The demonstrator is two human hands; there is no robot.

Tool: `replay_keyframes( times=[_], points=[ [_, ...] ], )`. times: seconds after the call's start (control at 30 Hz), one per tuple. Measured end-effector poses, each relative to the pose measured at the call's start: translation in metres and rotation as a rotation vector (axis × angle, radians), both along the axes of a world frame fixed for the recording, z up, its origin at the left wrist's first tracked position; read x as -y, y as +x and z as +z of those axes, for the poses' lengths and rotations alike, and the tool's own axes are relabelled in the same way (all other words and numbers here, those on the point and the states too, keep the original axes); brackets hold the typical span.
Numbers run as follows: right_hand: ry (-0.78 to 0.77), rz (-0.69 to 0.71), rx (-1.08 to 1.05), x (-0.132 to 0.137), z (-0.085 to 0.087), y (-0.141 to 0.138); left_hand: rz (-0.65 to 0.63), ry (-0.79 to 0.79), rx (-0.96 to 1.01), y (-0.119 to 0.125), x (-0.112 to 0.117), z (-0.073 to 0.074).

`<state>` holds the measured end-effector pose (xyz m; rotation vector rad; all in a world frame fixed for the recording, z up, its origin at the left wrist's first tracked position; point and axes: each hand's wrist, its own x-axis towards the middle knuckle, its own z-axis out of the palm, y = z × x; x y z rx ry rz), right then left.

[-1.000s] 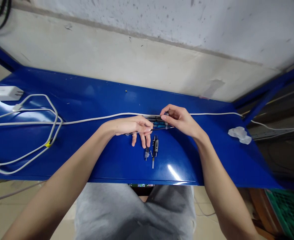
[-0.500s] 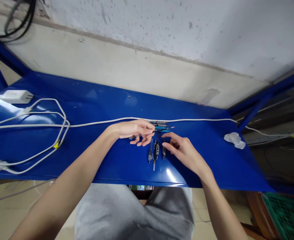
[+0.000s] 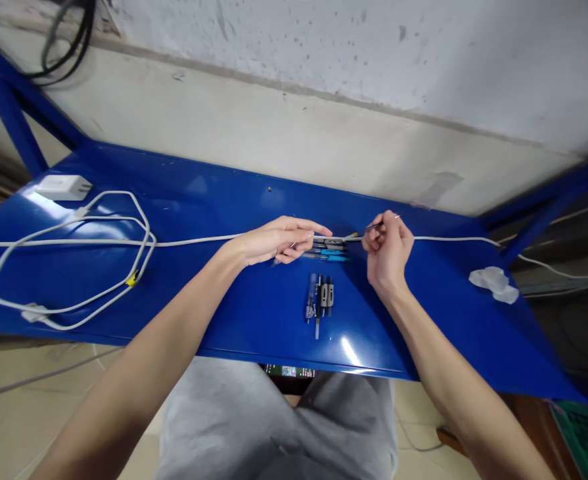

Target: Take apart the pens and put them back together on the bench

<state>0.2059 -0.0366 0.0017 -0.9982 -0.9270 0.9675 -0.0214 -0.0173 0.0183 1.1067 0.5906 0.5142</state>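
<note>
My left hand [image 3: 284, 241] is closed, index finger stretched to the right, around what looks like a pen barrel [image 3: 276, 262]; only its clear end shows below the palm. To the right, my right hand [image 3: 388, 250] is raised and pinches a thin dark pen refill [image 3: 373, 227], its tip poking out past the fingers. Pen parts with blue grips [image 3: 333, 255] and a grey grip [image 3: 334, 245] lie by the left fingertips, partly hidden. Nearer me, clear pen barrels [image 3: 310, 301] and grey-gripped pen parts [image 3: 327, 293] lie side by side on the blue table [image 3: 254, 313].
A white cable [image 3: 199, 241] runs across the table behind the hands and loops at left near a white charger [image 3: 65, 187]. Crumpled clear plastic [image 3: 494, 284] lies at right. A wall [image 3: 324, 140] rises behind. A lit phone screen [image 3: 289, 371] shows below the front edge.
My right hand has moved up and right from beside the pen parts and now pinches the thin refill, which was at my left hand before. The view has shifted slightly.
</note>
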Motion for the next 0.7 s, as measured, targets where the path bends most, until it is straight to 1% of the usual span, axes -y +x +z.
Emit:
replay_keyframes(
  times=[0.07, 0.13, 0.2, 0.23, 0.27, 0.33, 0.4, 0.43, 0.57, 0.7],
  points=[
    [-0.05, 0.051, 0.051, 0.008, -0.002, 0.001, 0.044, -0.013, 0.031, 0.0, 0.0, 0.001],
    [-0.073, 0.204, 0.145, 0.018, -0.003, -0.004, 0.067, -0.008, 0.05, 0.001, 0.0, 0.0],
    [-0.071, 0.346, 0.2, 0.024, -0.003, -0.01, 0.095, 0.054, 0.054, 0.004, 0.0, -0.004],
    [-0.066, 0.386, 0.201, 0.026, -0.004, -0.013, 0.138, 0.114, 0.062, 0.007, 0.001, -0.006],
    [-0.063, 0.406, 0.187, 0.026, -0.004, -0.014, 0.207, 0.185, 0.08, 0.009, 0.001, -0.008],
    [-0.059, 0.418, 0.142, 0.025, -0.005, -0.014, 0.381, 0.32, 0.133, 0.014, 0.002, -0.011],
    [-0.063, 0.435, 0.11, 0.022, -0.007, -0.013, 0.515, 0.392, 0.173, 0.018, 0.003, -0.011],
    [-0.069, 0.447, 0.1, 0.021, -0.008, -0.011, 0.544, 0.408, 0.181, 0.019, 0.003, -0.012],
    [-0.09, 0.467, 0.092, 0.019, -0.008, -0.008, 0.547, 0.425, 0.151, 0.018, 0.004, -0.013],
    [-0.117, 0.502, 0.106, 0.016, -0.002, -0.006, 0.546, 0.428, 0.08, 0.018, 0.004, -0.017]
  ],
)
